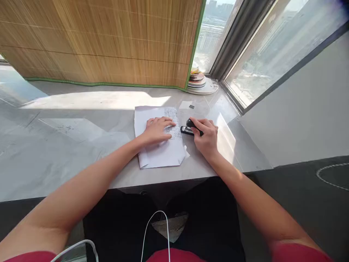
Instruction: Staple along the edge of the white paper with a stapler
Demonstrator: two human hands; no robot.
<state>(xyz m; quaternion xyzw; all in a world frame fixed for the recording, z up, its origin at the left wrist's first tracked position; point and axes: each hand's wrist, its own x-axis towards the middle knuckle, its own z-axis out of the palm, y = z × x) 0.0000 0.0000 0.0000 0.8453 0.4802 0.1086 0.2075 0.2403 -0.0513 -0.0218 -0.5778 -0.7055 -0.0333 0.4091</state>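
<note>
A wide grey marble-patterned sill filled most of the view, running from the person's lap to a window on the right. Behind it hung a bamboo blind with a green border, its lower edge resting on the sill and sunlight falling in a bright band in front of it. In the far corner, beside the blind's edge, stood a small stack of plates.

Near the front edge of the sill lay a stack of white paper sheets, the top right part printed with dense text and the lower right corner folded over. The left hand lay flat on the sheets, palm down, fingers spread slightly and stretched toward the printed strip, pressing the paper to the sill.

Just beside the right edge of the paper sat a black stapler, its mouth meeting the sheets' edge. The right hand was curled over it, fingers closed around its top and thumb side.

Farther back on the sill, well apart from the hands, lay a small slip of paper and next to it a tiny dark object, too small to identify.
</note>
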